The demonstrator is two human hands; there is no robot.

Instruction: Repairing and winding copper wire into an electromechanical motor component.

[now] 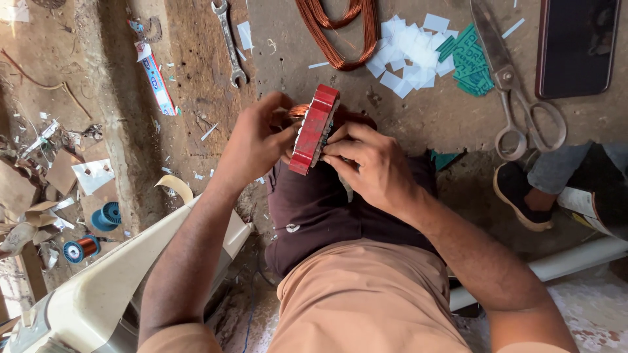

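Head view, looking down at the lap and a dirty workbench.

Red metal block (314, 129): held on edge, tilted, just above the dark cloth (320, 209) on the person's lap, at the near edge of the bench. Copper winding (299, 111) shows at its upper left side.

Left hand (256, 140): fingers curled around the left face of the block, thumb pressed against the red face near its middle. Gripping.

Right hand (366, 163): fingertips bunched together and pressed against the right edge of the block, low on that side. Cannot tell whether they pinch something small there; the contact spot is hidden by the block.

Bench, beyond the hands: coil of copper wire (340, 29), well apart from the block. Wrench (229, 42) to its left. White paper scraps (409, 52) and green scraps (468, 62) to the right, then scissors (517, 91), closed, and a dark phone (579, 46).

Floor, left: blue spool (104, 216); a second spool with copper wire (82, 248).
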